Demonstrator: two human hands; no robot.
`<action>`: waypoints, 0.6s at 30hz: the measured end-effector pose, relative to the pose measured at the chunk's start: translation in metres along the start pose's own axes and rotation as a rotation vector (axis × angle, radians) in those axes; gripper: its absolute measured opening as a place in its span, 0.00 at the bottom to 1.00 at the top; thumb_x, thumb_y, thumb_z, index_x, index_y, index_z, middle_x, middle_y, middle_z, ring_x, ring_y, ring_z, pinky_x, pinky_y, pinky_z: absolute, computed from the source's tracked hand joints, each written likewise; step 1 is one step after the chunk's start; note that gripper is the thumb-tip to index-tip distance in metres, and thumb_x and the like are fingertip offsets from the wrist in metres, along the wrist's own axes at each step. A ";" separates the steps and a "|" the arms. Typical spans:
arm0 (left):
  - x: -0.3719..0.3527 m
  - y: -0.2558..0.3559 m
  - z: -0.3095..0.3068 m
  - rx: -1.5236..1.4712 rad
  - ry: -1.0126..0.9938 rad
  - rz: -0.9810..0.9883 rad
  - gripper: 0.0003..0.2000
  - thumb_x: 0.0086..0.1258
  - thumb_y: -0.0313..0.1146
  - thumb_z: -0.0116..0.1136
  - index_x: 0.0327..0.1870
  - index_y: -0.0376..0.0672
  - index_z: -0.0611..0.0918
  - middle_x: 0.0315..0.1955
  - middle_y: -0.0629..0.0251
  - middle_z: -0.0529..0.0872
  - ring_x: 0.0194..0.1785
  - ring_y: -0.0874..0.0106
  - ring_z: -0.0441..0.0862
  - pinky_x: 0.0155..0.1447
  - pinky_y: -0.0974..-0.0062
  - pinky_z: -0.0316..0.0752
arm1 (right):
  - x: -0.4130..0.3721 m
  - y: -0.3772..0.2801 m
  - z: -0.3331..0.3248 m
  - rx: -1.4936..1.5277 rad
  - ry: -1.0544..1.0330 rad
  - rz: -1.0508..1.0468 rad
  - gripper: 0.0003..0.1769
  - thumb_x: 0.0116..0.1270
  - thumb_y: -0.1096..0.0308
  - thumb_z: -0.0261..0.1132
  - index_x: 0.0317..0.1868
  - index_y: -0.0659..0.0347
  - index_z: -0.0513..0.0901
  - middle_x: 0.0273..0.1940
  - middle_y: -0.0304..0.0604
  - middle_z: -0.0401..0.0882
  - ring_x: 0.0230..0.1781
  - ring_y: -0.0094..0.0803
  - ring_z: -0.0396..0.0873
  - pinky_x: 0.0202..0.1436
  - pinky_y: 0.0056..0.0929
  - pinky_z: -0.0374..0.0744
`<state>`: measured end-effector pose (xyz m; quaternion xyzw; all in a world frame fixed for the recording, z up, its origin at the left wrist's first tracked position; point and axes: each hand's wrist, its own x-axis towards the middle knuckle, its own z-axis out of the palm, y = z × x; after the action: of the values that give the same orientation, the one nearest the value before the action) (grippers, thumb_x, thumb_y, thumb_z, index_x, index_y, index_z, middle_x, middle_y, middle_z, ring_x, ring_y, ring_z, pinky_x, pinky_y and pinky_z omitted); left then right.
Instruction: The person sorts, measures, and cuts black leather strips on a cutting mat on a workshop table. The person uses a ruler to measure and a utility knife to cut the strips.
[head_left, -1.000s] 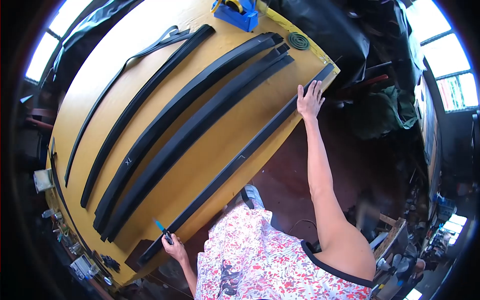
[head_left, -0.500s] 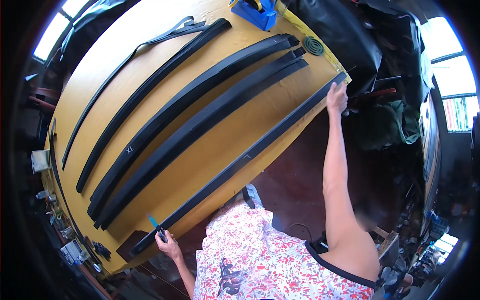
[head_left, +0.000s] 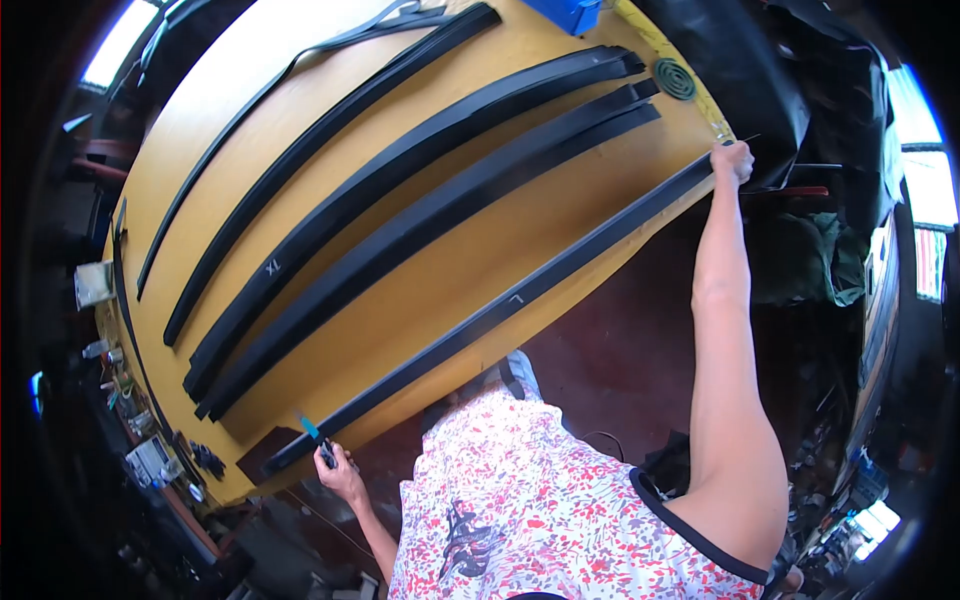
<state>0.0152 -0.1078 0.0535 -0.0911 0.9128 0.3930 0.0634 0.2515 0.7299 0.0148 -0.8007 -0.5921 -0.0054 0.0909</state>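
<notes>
Left hand (head_left: 342, 475) and right hand (head_left: 735, 162) at opposite ends of a long dark strip (head_left: 505, 303), which lies along the near edge of a yellow surface (head_left: 420, 305) and bears a small pale mark near its middle. The left grip is closed around a dark-handled tool (head_left: 318, 438) with a blue-green tip, which points up and away from the body, just beside the strip's lower left end. A flat dark piece (head_left: 256, 461) lies next to that end. The right arm is extended; its hand is at the strip's upper right end, at the corner of the surface, fingers curled. Whether this grip pinches the strip cannot be told. Beyond the strip, two broad dark bands run in roughly the same direction: a nearer band (head_left: 425, 228) and a pale-lettered band (head_left: 285, 255). A green coil (head_left: 674, 79) rests near the surface's right edge.
</notes>
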 end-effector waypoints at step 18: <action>0.000 -0.038 -0.079 -0.021 0.242 -0.120 0.11 0.71 0.32 0.62 0.50 0.37 0.82 0.26 0.67 0.85 0.25 0.78 0.83 0.31 0.77 0.78 | -0.222 -0.053 -0.028 0.708 -0.152 -0.989 0.12 0.72 0.65 0.67 0.50 0.62 0.86 0.44 0.46 0.88 0.43 0.32 0.85 0.50 0.30 0.81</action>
<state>0.0203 -0.1910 0.0803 -0.1927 0.9025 0.3843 -0.0247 0.1376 0.5306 0.0243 -0.3504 -0.8642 0.2073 0.2955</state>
